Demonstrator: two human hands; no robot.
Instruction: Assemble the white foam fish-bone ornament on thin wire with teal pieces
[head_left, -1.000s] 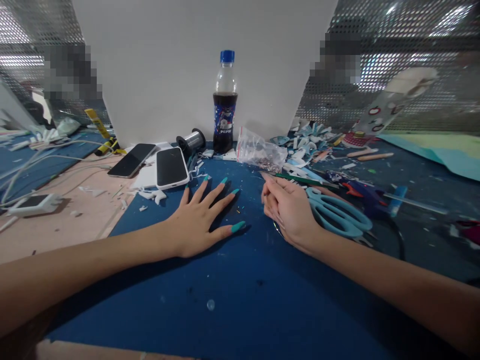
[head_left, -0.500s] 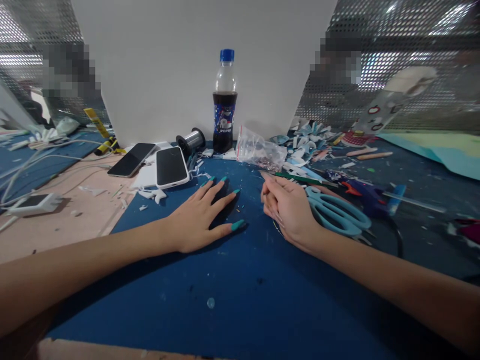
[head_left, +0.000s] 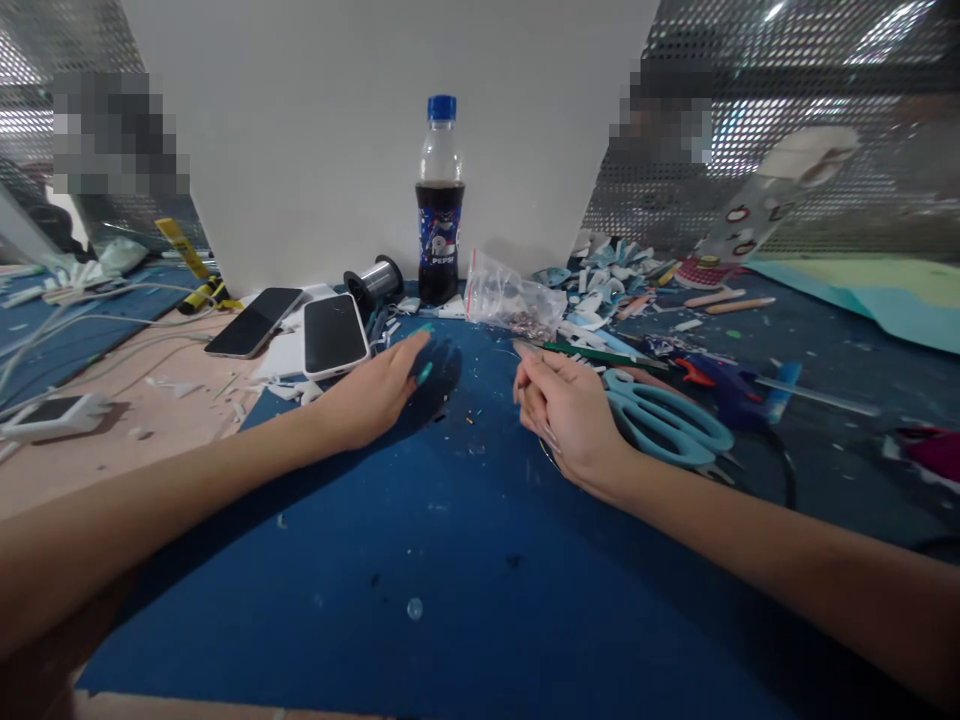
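My left hand (head_left: pixel 367 395) reaches forward over the blue mat (head_left: pixel 450 540), palm down, with its teal-nailed fingers stretched out. It holds nothing, and the fingertips lie just right of a white-edged phone (head_left: pixel 334 333). My right hand (head_left: pixel 570 415) rests on its edge on the mat, fingers pressed together and curled inward; what they may enclose is hidden. Teal scissors (head_left: pixel 667 420) lie right beside it, and a green stick (head_left: pixel 600 355) lies just beyond its fingertips.
A Pepsi bottle (head_left: pixel 439 215) stands against a white board (head_left: pixel 337 130) at the back. Near it are a wire spool (head_left: pixel 373 282) and a plastic bag (head_left: pixel 510 300). A second phone (head_left: pixel 253 320) lies left. Paper scraps (head_left: pixel 607 275) and a glue gun (head_left: pixel 731 380) lie right.
My left hand has slid forward and left toward the phone, and its spread fingers have come together. The right hand has barely moved. The view has tilted slightly.
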